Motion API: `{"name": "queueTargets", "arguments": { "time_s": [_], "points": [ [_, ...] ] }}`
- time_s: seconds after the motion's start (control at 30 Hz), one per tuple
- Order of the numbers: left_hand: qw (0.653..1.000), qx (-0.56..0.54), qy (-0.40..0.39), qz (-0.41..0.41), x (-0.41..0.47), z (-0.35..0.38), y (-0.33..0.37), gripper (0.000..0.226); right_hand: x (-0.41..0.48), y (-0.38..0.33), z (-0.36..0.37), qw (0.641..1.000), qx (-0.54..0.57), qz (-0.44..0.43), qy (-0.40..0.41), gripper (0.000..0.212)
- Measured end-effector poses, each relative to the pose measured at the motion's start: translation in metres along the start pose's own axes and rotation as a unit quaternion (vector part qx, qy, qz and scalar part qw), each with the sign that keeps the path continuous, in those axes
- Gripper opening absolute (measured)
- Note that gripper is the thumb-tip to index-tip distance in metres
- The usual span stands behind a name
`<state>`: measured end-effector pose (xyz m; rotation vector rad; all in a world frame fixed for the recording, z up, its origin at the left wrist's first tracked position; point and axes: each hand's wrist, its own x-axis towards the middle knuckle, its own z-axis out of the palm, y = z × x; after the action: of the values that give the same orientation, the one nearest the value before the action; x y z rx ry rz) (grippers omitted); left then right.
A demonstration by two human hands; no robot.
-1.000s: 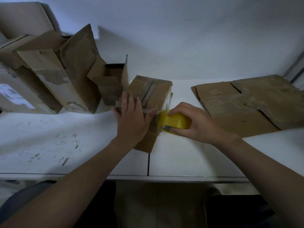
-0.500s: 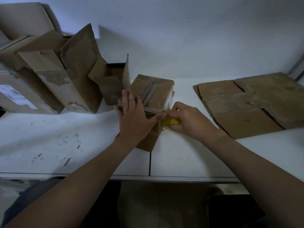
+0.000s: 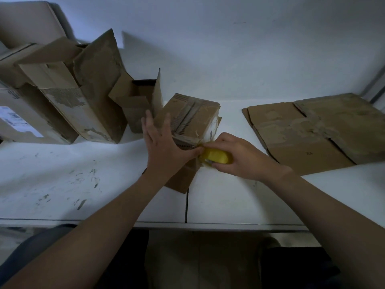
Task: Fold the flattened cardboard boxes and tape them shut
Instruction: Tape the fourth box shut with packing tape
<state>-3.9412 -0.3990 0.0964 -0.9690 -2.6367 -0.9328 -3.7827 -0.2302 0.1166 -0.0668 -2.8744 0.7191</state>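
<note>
A small folded cardboard box [image 3: 195,117] stands at the middle of the white table [image 3: 229,201]. My left hand [image 3: 164,149] lies flat over its near top edge, fingers straight and spread, thumb pressing by the corner. My right hand [image 3: 237,157] grips a yellow roll of tape [image 3: 216,156] against the box's near right corner. A clear strip of tape runs across the top edge under my left hand. A stack of flattened cardboard boxes [image 3: 312,132] lies on the table to the right.
Several opened and partly folded boxes [image 3: 83,90] lean together at the back left, with a small open one [image 3: 139,101] just behind the box I work on. A labelled carton [image 3: 16,119] is at the far left. A white wall rises behind.
My right hand went in against the box corner with the tape roll, then drew it back out a little to the right. My left hand kept pressing on the box top.
</note>
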Motion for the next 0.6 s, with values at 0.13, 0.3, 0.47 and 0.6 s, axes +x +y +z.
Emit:
{"name": "queueTargets", "arguments": {
  "time_s": [0.13, 0.3, 0.47, 0.6],
  "points": [
    [0.99, -0.08, -0.049, -0.104, -0.007, -0.004, 0.007, 0.148, -0.001, 0.0, 0.001, 1.0, 0.0, -0.002, 0.002, 0.055],
    [0.993, -0.073, -0.043, -0.079, -0.001, -0.004, 0.002, 0.14, -0.003, -0.002, 0.0, 1.0, 0.011, 0.006, 0.0, 0.058],
    [0.993, -0.096, -0.064, -0.002, 0.003, -0.009, -0.006, 0.135, -0.01, -0.012, -0.01, 1.0, -0.012, 0.013, -0.025, 0.061],
    [0.979, -0.131, -0.149, 0.043, 0.011, -0.018, -0.012, 0.134, -0.017, -0.028, -0.016, 0.997, -0.058, -0.005, -0.05, 0.069]
  ]
}}
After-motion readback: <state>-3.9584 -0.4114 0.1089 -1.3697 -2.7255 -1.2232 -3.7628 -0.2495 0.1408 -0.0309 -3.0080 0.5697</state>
